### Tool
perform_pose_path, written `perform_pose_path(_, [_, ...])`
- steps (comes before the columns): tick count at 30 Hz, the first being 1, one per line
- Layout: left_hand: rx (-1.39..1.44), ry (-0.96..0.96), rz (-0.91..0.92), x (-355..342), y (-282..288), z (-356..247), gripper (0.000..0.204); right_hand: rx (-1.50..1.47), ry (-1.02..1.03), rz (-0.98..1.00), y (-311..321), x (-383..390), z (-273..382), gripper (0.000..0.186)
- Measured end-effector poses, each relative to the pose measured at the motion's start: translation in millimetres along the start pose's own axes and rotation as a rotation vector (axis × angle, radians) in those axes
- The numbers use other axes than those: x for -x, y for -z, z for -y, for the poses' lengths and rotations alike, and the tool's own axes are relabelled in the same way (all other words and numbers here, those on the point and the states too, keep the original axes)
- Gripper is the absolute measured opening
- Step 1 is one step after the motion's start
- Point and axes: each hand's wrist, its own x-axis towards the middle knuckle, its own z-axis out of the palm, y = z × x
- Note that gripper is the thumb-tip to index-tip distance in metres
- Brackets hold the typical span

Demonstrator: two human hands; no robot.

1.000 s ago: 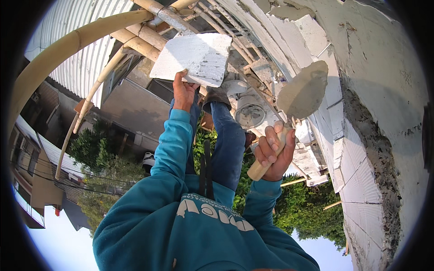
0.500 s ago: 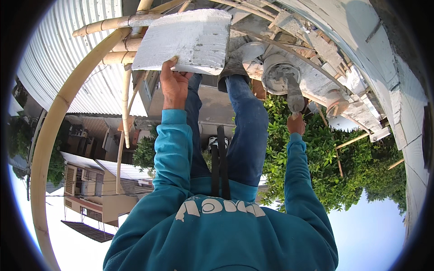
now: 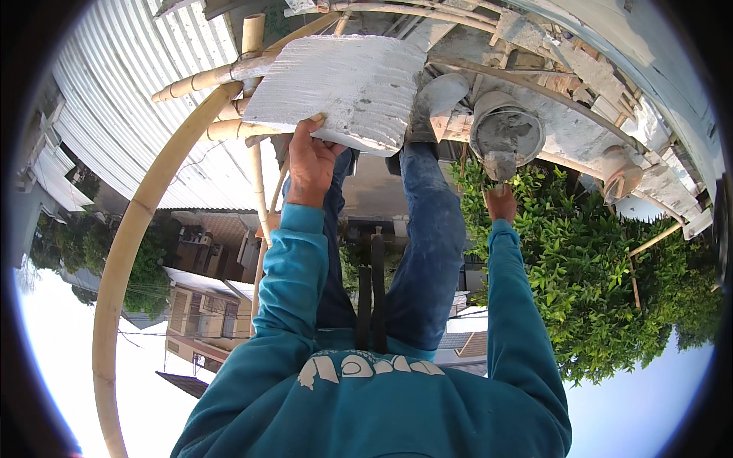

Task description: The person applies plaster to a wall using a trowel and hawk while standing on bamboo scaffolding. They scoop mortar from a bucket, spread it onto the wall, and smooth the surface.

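Head view, left hand (image 3: pixel 310 169) pinching ridged white slab (image 3: pixel 340 90), right hand (image 3: pixel 501 204) gripping grey-smeared trowel (image 3: pixel 500 166)

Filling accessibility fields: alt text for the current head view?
A person's left hand holds a flat white rectangular block by its near edge; the right hand, a smeared grey trowel at the rim of a round grey bucket. A curved tan bamboo pole arcs at left.

Bright daylight bleaches the lower-left sky (image 3: pixel 61 336); straight edges bend rimward.

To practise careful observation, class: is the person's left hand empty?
No, the left hand holds the white block by its edge.
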Motion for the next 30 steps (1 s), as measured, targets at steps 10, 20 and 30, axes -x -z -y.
perform_pose_path(10, [-0.263,0.123,0.103,-27,-30,25,0.047,-0.656,-0.133,0.213,-40,-3,-28,0.024])
perform_pose_path(20, [-0.349,0.117,0.256,-54,-59,73,0.052,-0.489,0.255,-0.165,12,69,-29,0.025])
perform_pose_path(30, [-0.254,-0.040,0.273,-8,-41,22,0.050,0.124,0.770,-0.450,139,30,135,0.039])
